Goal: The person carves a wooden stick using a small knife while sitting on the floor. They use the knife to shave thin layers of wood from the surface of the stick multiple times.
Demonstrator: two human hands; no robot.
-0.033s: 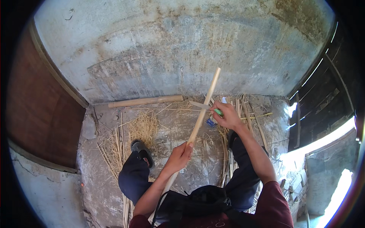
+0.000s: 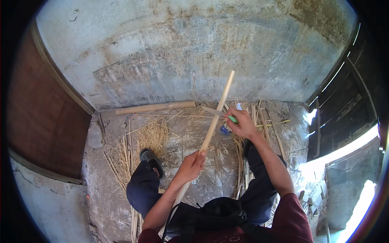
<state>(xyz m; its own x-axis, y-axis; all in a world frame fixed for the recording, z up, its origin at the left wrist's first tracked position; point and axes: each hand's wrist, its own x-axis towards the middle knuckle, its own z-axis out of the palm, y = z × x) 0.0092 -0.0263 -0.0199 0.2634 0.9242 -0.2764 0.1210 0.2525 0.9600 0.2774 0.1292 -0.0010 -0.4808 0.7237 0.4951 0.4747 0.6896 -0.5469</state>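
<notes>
Long pale bamboo stick point(image 2: 214, 121), straight and slim, tilted upward toward the wall, gripped low down and crossed near mid-length by a knife point(image 2: 219, 113) with grey blade and green handle, edge touching the stick.

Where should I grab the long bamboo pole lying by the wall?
Probably grip the bamboo pole around its middle, from above. It lies flat along the foot of the wall, which blocks the far side, and the middle shows bare with no straw over it.
</notes>
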